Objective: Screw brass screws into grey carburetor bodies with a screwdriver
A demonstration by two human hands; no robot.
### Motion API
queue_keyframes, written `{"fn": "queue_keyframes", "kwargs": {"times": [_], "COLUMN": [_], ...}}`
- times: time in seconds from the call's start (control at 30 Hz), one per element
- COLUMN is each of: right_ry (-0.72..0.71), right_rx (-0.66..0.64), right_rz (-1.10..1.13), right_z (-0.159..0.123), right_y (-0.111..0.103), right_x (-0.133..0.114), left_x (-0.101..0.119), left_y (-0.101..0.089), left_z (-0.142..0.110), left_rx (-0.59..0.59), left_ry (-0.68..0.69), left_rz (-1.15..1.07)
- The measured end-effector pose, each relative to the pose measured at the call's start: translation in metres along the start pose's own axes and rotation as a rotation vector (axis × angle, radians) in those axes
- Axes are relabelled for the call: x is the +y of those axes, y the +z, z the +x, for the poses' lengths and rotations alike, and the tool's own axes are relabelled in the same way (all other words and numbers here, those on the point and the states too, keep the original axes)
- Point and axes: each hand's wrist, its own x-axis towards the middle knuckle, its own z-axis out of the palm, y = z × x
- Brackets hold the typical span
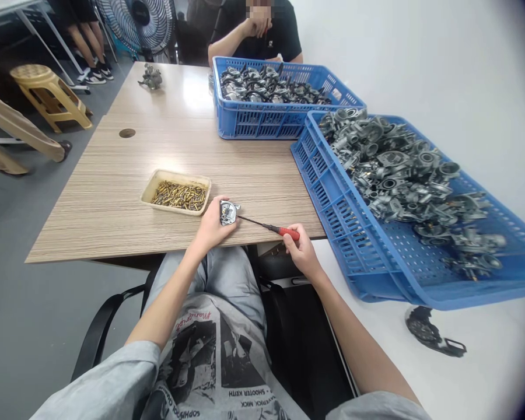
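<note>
My left hand (210, 226) grips a small grey metal part (228, 212) and holds it against the front edge of the wooden table (114, 192). My right hand (301, 251) is closed round the red handle of a screwdriver (271, 227). The thin shaft runs left and its tip sits in the metal part. A shallow beige tray (151, 189) of small brass pieces lies just left of my left hand.
A blue crate (332, 204) of grey metal castings tilts at my right, over a white table (485, 379). A second blue crate (262, 119) stands behind it, with a seated person (254, 32) beyond. One loose casting (151, 77) lies far left. Stools and a fan stand at the back left.
</note>
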Motion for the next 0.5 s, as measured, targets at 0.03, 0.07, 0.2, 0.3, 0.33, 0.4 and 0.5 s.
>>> {"fn": "queue_keyframes", "kwargs": {"times": [0.03, 0.07, 0.2, 0.3, 0.33, 0.4, 0.5], "right_ry": [-0.003, -0.002, 0.008, 0.012, 0.014, 0.015, 0.006], "right_rx": [-0.005, -0.012, -0.015, 0.003, 0.009, 0.015, 0.001], "right_rz": [0.005, 0.010, 0.008, -0.001, -0.005, -0.011, 0.010], "right_z": [-0.0003, -0.0006, -0.0010, -0.0002, 0.0000, 0.0002, -0.0004], "right_y": [-0.0002, -0.0004, -0.0008, -0.0001, 0.0001, 0.0004, 0.0001], "right_x": [0.0003, 0.0005, 0.0015, 0.0029, 0.0033, 0.0040, 0.0042], "left_x": [0.0000, 0.0000, 0.0004, 0.0009, 0.0010, 0.0011, 0.0006], "left_y": [-0.0001, -0.0002, -0.0002, -0.0003, -0.0003, -0.0003, -0.0001], "left_z": [0.0000, -0.0001, -0.0003, -0.0004, -0.0004, -0.0005, -0.0006], "left_rx": [-0.002, -0.003, 0.004, 0.008, 0.007, 0.003, 0.006], "left_ry": [0.000, 0.001, 0.006, 0.010, 0.009, 0.006, 0.006], "left_rz": [0.001, 0.002, -0.001, 0.000, 0.001, 0.003, 0.009]}}
